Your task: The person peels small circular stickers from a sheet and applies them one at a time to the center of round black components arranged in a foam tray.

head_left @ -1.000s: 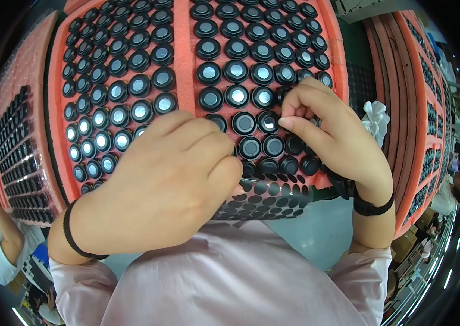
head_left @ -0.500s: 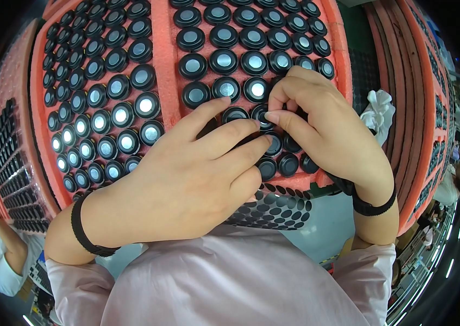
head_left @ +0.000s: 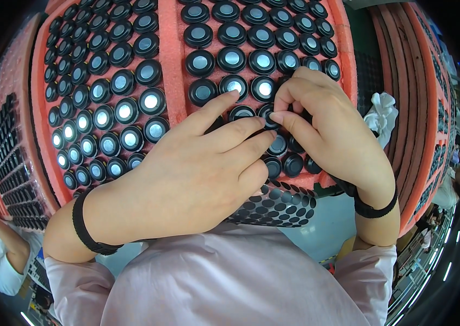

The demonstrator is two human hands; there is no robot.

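Observation:
Rows of round black parts with silvery centres (head_left: 232,58) sit in a pink foam tray (head_left: 173,65). Over the near rows of its right section, my left hand (head_left: 186,168) lies with fingers stretched and apart, their tips resting on or just above the parts. Beside those fingertips, my right hand (head_left: 322,119) is closed in a pinch, thumb and index finger at the edge of one black part (head_left: 267,115). Whatever is between them is too small or hidden to make out. A sheet with black round dots (head_left: 284,204) sticks out from beneath my left hand, at the tray's near edge.
Stacked foam trays (head_left: 404,98) rise on the right, with a crumpled white cloth (head_left: 381,118) between them and my tray. Another tray of black parts (head_left: 15,163) stands at the left under clear plastic. A co-worker's arm (head_left: 7,242) reaches in beside it.
The whole view has shifted slightly, so the tray's parts appear a little farther right. Both my hands keep nearly the same pose over the same parts.

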